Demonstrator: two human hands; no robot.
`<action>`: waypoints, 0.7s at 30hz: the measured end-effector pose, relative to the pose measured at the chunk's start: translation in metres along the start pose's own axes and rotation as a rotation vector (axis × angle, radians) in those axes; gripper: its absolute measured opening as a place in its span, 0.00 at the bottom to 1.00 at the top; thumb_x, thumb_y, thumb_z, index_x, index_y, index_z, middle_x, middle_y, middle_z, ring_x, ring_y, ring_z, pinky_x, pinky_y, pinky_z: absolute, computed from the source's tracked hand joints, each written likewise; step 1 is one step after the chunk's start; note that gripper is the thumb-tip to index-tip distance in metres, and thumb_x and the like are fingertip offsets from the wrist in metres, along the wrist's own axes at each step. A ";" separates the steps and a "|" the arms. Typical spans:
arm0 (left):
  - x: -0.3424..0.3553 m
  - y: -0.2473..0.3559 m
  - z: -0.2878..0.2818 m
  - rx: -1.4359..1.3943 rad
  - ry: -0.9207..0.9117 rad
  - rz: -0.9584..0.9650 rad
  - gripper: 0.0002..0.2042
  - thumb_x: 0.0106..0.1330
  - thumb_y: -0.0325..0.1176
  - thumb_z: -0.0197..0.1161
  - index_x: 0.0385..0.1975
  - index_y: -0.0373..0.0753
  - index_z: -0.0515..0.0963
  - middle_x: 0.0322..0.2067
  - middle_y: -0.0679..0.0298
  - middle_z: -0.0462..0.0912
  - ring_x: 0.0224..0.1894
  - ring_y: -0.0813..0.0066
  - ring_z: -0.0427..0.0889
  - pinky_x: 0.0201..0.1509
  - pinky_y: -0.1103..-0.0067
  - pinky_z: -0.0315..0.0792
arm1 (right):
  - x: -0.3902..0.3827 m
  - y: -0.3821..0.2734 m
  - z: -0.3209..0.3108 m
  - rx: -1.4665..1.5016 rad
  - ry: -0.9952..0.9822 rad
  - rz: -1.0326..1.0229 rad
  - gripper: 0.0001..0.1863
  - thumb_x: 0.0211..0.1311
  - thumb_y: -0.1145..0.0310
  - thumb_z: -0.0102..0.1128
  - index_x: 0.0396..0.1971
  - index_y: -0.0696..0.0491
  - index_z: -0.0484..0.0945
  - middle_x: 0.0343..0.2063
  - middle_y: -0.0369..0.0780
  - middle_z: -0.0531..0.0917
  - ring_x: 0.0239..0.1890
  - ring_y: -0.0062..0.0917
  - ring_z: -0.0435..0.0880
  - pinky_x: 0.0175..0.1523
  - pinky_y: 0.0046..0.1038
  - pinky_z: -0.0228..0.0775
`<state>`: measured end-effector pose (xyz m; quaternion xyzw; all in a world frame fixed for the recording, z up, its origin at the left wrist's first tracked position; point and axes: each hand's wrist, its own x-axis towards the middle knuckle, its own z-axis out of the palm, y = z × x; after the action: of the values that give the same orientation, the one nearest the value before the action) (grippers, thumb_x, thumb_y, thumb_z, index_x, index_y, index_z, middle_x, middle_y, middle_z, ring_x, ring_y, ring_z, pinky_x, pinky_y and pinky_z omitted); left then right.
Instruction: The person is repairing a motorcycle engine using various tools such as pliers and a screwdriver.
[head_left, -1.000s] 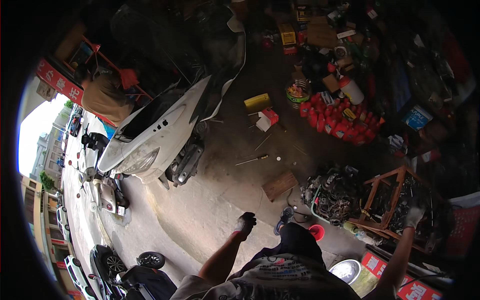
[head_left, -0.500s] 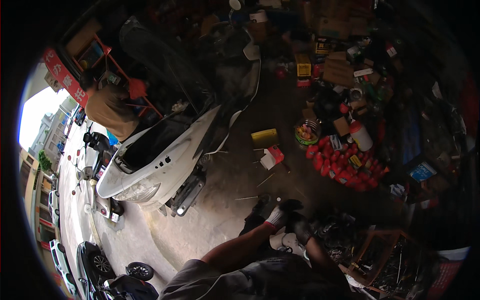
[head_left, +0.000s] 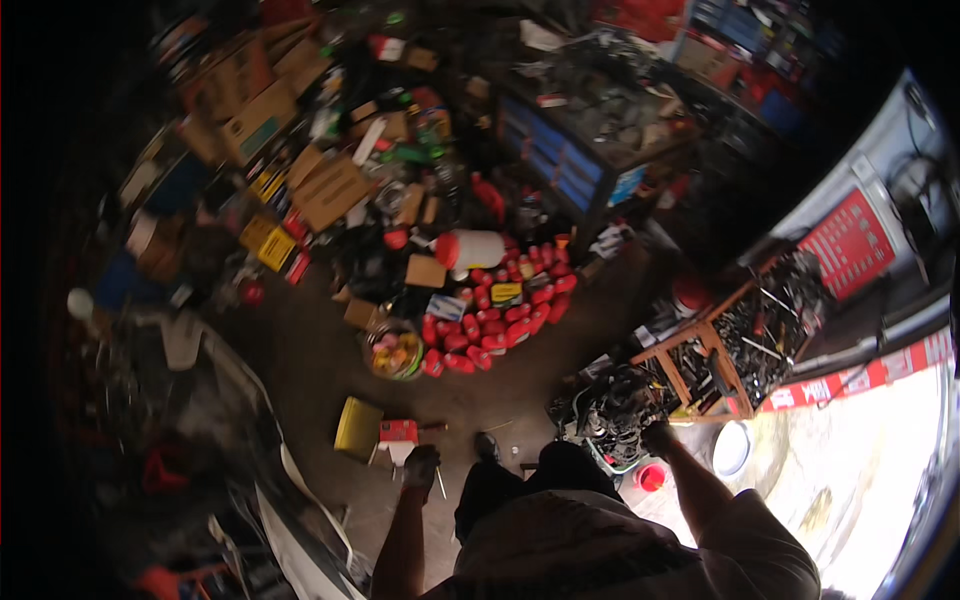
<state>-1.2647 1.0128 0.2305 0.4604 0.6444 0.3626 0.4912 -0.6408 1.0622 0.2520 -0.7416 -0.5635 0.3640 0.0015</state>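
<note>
My left hand, in a dark-looking glove, is held out low on the left with its fingers curled in. Whatever may be inside it is hidden. Just beyond it lie a red-and-white box and a thin rod on the floor; I cannot tell whether the hand touches either. On the other side my right hand reaches to the edge of a heap of dark metal parts, beside a wooden-framed tool tray. Shadow and blur hide its fingers.
A yellow box lies left of the red-and-white one. Ahead are many red bottles, a clear round tub and cardboard boxes. White scooter bodywork stands at left; a red bucket and white basin at right.
My view has swung right, from the scooter and street toward the tool tray. My hands, close together over my lap before, have moved apart, the left outward, the right to the parts heap.
</note>
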 end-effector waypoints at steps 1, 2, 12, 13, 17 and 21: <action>0.019 -0.009 -0.017 0.403 -0.108 0.033 0.12 0.64 0.32 0.53 0.41 0.32 0.76 0.32 0.56 0.82 0.33 0.69 0.83 0.38 0.76 0.77 | -0.017 0.005 -0.013 0.233 -0.036 0.340 0.06 0.52 0.67 0.61 0.21 0.53 0.78 0.18 0.39 0.79 0.19 0.28 0.76 0.25 0.32 0.71; 0.032 -0.019 -0.022 0.027 -0.040 -0.065 0.11 0.64 0.33 0.51 0.39 0.33 0.77 0.30 0.56 0.82 0.31 0.68 0.83 0.36 0.74 0.77 | -0.034 0.003 -0.022 0.517 0.055 0.535 0.08 0.53 0.66 0.62 0.19 0.52 0.78 0.15 0.39 0.78 0.15 0.26 0.74 0.22 0.32 0.69; 0.175 -0.009 -0.010 -0.658 -0.440 -1.066 0.07 0.60 0.36 0.46 0.22 0.49 0.69 0.17 0.67 0.65 0.15 0.68 0.65 0.12 0.72 0.59 | -0.003 -0.060 -0.025 0.663 0.303 0.614 0.12 0.59 0.61 0.57 0.30 0.55 0.80 0.19 0.39 0.80 0.17 0.27 0.76 0.23 0.30 0.67; 0.181 -0.003 0.003 -0.543 -0.409 -0.984 0.06 0.60 0.35 0.48 0.22 0.49 0.71 0.20 0.67 0.70 0.18 0.69 0.70 0.14 0.74 0.62 | 0.023 -0.061 -0.029 0.667 0.317 0.558 0.13 0.60 0.60 0.55 0.32 0.55 0.80 0.20 0.41 0.81 0.19 0.28 0.78 0.26 0.31 0.69; 0.234 0.012 0.039 0.270 -0.733 -0.286 0.05 0.59 0.34 0.55 0.23 0.45 0.75 0.21 0.64 0.76 0.21 0.68 0.77 0.20 0.73 0.68 | 0.153 -0.059 -0.051 0.932 0.281 0.544 0.14 0.61 0.60 0.54 0.38 0.54 0.82 0.25 0.43 0.84 0.25 0.31 0.82 0.32 0.33 0.74; 0.293 0.037 0.061 1.186 -0.851 0.502 0.05 0.55 0.35 0.60 0.25 0.42 0.79 0.27 0.58 0.80 0.27 0.61 0.81 0.33 0.69 0.75 | 0.332 -0.038 -0.092 0.758 -0.131 0.571 0.11 0.57 0.65 0.58 0.38 0.50 0.83 0.28 0.41 0.86 0.32 0.32 0.86 0.36 0.32 0.77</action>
<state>-1.2244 1.3036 0.1611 0.8788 0.3628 -0.1511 0.2705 -0.5893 1.3912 0.1564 -0.7895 -0.1639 0.5755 0.1363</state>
